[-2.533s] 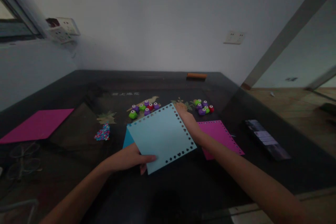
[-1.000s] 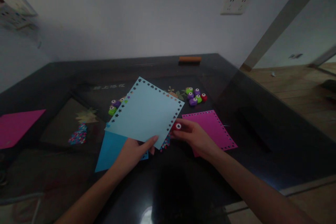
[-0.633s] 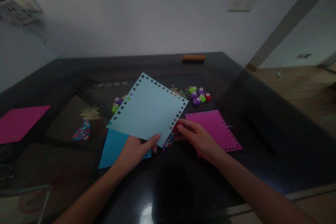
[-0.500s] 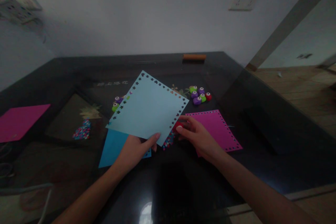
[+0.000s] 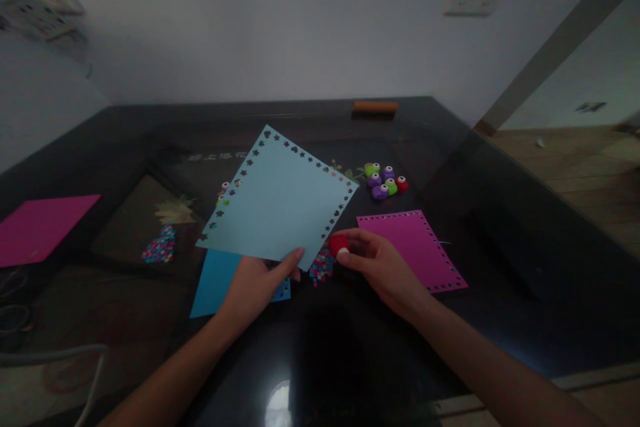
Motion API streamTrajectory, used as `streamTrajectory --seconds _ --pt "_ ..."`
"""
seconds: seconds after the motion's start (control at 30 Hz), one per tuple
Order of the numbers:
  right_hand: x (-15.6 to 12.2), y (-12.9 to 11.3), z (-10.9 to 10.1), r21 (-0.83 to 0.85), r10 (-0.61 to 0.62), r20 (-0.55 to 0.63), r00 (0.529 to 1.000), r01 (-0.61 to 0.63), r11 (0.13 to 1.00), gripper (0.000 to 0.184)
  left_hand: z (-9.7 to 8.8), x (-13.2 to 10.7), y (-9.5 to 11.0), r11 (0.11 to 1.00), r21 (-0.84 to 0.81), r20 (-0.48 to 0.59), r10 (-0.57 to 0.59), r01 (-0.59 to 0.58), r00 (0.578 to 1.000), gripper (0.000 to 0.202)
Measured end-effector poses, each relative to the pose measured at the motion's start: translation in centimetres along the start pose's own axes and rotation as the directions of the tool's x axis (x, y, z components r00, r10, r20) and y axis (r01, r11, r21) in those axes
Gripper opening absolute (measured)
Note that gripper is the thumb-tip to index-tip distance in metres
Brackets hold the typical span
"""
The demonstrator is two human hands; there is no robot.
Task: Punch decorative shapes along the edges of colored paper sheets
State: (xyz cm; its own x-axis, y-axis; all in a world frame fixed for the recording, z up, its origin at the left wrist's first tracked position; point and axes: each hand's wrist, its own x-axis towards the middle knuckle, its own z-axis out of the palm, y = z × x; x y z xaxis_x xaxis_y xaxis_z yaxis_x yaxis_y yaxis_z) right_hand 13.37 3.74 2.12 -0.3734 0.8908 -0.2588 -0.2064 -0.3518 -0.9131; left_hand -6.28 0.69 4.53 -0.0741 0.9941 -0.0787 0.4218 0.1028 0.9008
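Note:
Between the thumb and fingers of my left hand is the near corner of a light blue paper sheet, raised above the table. Star, flower and heart shaped holes run along its edges. My right hand grips a small red craft punch with a white part under the thumb, close to the sheet's right edge. Below the punch lies a pile of coloured confetti. A darker blue sheet is partly hidden under the light one and my left hand. A pink sheet with punched edges lies beside my right hand.
Several green, purple and red punches stand together behind the pink sheet; others are partly hidden behind the raised paper. At left are another pink sheet and more confetti. A brown cylinder lies by the wall.
The light blue sheet has tilted and shifted slightly left. My right hand with the red punch is a little more apart from its edge, showing more of the punch.

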Motion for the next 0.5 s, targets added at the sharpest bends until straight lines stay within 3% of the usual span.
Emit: streamTrajectory --seconds 0.5 --pt "-0.35 -0.25 0.66 0.004 0.016 -0.012 1.0 -0.016 1.0 0.039 0.29 -0.3 -0.63 0.981 0.172 0.006 0.092 -0.092 0.996 0.033"
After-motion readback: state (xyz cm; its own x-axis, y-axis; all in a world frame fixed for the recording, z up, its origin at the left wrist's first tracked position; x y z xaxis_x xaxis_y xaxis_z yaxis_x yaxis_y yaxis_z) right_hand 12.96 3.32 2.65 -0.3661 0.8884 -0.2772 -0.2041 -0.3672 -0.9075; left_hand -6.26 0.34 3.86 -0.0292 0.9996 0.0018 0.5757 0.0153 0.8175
